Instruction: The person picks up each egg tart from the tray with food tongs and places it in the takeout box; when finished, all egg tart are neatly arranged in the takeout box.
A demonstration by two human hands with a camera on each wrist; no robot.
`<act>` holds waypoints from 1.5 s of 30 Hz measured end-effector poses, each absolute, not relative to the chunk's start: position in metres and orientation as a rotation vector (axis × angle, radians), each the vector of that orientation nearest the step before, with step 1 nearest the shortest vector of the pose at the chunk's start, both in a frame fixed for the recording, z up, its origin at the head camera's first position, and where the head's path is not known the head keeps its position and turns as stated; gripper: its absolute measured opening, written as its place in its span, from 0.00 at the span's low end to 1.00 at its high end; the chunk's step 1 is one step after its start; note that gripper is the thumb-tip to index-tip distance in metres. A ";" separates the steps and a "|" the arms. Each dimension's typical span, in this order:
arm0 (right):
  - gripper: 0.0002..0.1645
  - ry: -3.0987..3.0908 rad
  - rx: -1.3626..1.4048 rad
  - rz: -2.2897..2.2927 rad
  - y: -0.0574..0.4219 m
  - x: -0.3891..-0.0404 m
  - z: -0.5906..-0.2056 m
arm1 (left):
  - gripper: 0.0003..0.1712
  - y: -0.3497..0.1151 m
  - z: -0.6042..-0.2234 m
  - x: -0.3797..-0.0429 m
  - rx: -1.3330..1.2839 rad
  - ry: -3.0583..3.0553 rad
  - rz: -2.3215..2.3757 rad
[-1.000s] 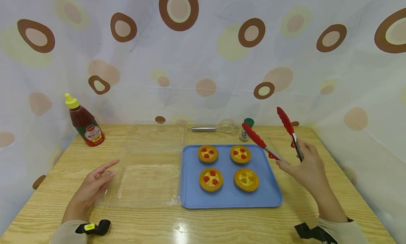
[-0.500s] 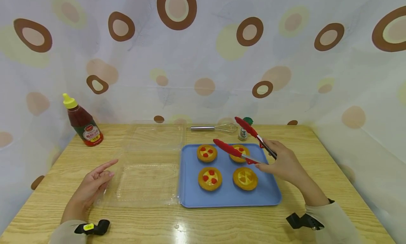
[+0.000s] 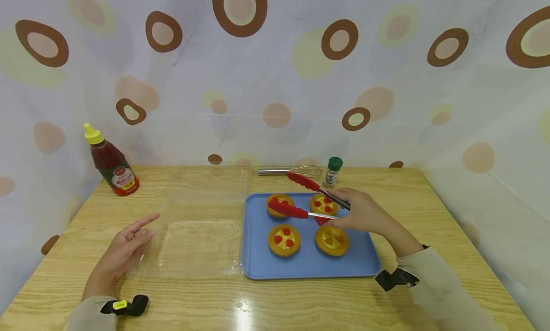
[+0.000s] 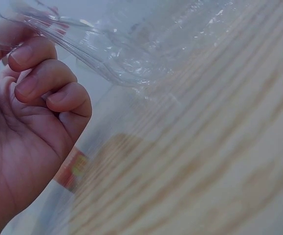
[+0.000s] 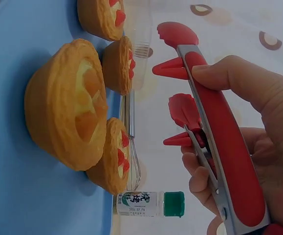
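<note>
My right hand (image 3: 365,214) holds red-tipped tongs (image 5: 229,152), their arms spread apart. In the head view the tongs overlap the rear half of a blue tray (image 3: 309,269), one red tip (image 3: 287,209) lying across the back-left tart (image 3: 275,199). Three tarts bear red pieces; the front-right tart (image 3: 332,240) has orange-yellow ones. At the left, my left hand (image 3: 124,252) holds the left edge of an opened clear plastic container (image 3: 199,247) between thumb and index finger. In the left wrist view its other fingers (image 4: 53,81) curl below the plastic rim.
A ketchup-style squeeze bottle (image 3: 113,166) with a yellow cap stands at the back left. Behind the tray lie a whisk (image 3: 275,171) and, beside it, an upright green-capped seasoning jar (image 3: 332,172). A patterned curtain (image 3: 275,73) borders the table at the back.
My right hand has carried the tongs leftward and lower, from right of the tray to over its back tarts. The left hand and container have stayed in place.
</note>
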State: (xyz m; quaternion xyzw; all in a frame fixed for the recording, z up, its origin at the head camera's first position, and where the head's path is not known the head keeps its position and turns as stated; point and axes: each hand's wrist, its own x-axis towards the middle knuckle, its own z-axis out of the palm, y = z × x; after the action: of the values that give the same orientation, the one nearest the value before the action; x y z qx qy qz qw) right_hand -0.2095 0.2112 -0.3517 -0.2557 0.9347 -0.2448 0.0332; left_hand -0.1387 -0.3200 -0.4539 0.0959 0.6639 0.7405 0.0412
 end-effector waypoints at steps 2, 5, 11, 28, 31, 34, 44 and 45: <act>0.45 2.855 -0.799 -0.733 0.208 -0.213 -0.350 | 0.26 -0.320 -0.453 -0.139 0.303 2.031 2.269; 0.45 2.834 -0.832 -0.712 0.205 -0.217 -0.349 | 0.26 -0.319 -0.453 -0.140 0.329 2.010 2.287; 0.44 2.788 -0.877 -0.674 0.203 -0.223 -0.350 | 0.27 -0.319 -0.454 -0.139 0.357 1.973 2.304; 0.44 2.729 -0.827 -0.586 0.193 -0.239 -0.343 | 0.26 -0.319 -0.455 -0.143 0.345 2.015 2.306; 0.44 2.715 -0.830 -0.583 0.192 -0.241 -0.344 | 0.26 -0.320 -0.455 -0.142 0.330 2.025 2.301; 0.43 2.700 -0.816 -0.585 0.191 -0.241 -0.345 | 0.26 -0.320 -0.455 -0.140 0.335 2.029 2.295; 0.42 2.672 -0.782 -0.562 0.187 -0.238 -0.343 | 0.26 -0.320 -0.455 -0.140 0.330 2.026 2.285; 0.42 2.670 -0.784 -0.557 0.187 -0.238 -0.343 | 0.26 -0.320 -0.455 -0.140 0.330 2.032 2.282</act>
State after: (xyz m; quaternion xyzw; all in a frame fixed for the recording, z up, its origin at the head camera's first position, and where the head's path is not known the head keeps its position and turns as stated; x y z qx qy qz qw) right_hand -0.2376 0.1866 -0.3433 -0.2730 0.9301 -0.1939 0.1511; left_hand -0.1399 -0.3203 -0.4549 0.1074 0.6606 0.7422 0.0341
